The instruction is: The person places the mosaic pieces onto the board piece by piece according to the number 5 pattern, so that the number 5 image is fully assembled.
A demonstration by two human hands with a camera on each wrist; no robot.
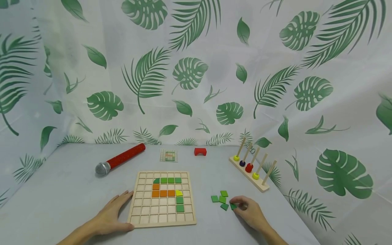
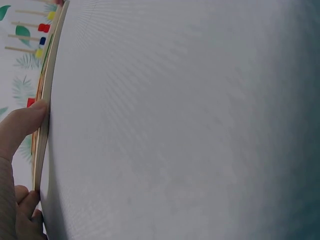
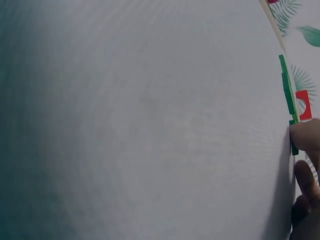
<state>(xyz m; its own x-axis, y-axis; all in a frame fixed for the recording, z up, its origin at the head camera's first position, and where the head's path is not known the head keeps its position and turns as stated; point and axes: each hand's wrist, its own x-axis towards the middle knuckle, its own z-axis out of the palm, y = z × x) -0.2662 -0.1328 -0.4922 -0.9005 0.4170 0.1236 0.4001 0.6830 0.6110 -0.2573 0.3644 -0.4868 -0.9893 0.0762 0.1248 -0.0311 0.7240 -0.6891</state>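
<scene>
A wooden grid board (image 1: 154, 210) lies flat on the table, with green, orange and yellow tiles set in some of its squares. My left hand (image 1: 108, 217) rests against the board's left edge, thumb at the near corner and fingers stretched further up. In the left wrist view the thumb (image 2: 27, 122) touches the board's side. To the right of the board, my right hand (image 1: 251, 213) pinches a dark green tile (image 1: 233, 206) between thumb and fingers, at the table surface. Several loose green tiles (image 1: 222, 199) lie just left of that hand.
Behind the board lie a red microphone (image 1: 125, 157), a small pattern card (image 1: 169, 156) and a red arch block (image 1: 200, 151). A wooden peg stand (image 1: 249, 173) with coloured beads is at the back right. Leaf-printed cloth (image 1: 196, 85) hangs behind the table.
</scene>
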